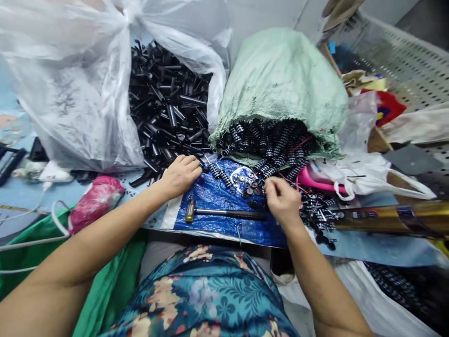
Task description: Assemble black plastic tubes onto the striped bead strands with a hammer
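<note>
My left hand (182,174) rests at the front of a heap of black plastic tubes (170,105), its fingers curled together and their tips turned down out of sight. Closed in a pinch, my right hand (283,200) is beside some small black discs (250,188) on a blue plastic sheet (219,192); what it holds, if anything, is hidden. Between my hands lies a small hammer (228,214), head to the left. Black ribbed pieces (222,177) lie on the sheet behind it.
A clear plastic bag (77,93) surrounds the tubes. Beside it, a green woven sack (280,75) spills ribbed black pieces. To the right are a pink container (322,180), a white plastic bag (379,178) and a gold roll (389,219). A pink bundle (96,201) lies left.
</note>
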`<state>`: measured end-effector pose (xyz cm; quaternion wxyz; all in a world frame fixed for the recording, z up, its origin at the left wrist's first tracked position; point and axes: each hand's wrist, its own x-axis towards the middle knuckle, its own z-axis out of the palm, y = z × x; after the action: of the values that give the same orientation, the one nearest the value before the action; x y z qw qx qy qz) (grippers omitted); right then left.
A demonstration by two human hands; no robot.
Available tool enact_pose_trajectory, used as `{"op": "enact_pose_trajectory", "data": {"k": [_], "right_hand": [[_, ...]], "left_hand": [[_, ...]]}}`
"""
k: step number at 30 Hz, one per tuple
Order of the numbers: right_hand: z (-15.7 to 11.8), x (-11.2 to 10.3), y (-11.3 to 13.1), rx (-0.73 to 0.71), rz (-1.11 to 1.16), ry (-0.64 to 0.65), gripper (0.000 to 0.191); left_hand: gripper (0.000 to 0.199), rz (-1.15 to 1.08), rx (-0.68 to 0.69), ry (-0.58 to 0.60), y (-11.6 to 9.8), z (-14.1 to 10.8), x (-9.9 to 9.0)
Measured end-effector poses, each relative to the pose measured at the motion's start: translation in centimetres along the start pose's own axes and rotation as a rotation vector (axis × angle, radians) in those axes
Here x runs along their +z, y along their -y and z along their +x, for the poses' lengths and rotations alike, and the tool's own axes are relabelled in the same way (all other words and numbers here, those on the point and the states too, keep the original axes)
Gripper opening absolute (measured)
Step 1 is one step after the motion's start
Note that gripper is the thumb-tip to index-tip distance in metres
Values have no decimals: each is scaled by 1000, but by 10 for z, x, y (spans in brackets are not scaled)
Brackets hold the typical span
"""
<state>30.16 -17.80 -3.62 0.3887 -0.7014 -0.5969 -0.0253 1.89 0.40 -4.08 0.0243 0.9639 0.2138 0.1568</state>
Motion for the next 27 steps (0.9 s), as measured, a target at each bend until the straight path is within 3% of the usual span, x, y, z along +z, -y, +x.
{"op": "enact_pose_trajectory", "data": {"k": [3,7,10,14,17,21,23,27], "right_hand": [[48,2,-25,169,-201,-162,31],[106,17,-44,311,-423,-41,45],[121,17,-53,360,-440,-35,48],[97,4,-49,287,-163,-133,50],[60,3,-27,298,312,-123,57],[13,19,18,595,1019,133,51],[0,28,38,723,1166,237,53],[-12,37,66,803,1262,234,48]], "left_hand": [[19,-139,-66,-116,-19,7,-5],[28,-443,-379,-222,-53,5,-1],[23,-802,-694,-318,-68,-13,2],[35,-1331,-998,-375,-77,-39,-2],[40,-1534,-1088,-367,-83,-43,-10],[39,-1581,-1039,-348,-93,-34,-12],[38,-1566,-993,-300,-100,-30,-10],[37,-1536,-904,-215,-114,-30,-7]]}}
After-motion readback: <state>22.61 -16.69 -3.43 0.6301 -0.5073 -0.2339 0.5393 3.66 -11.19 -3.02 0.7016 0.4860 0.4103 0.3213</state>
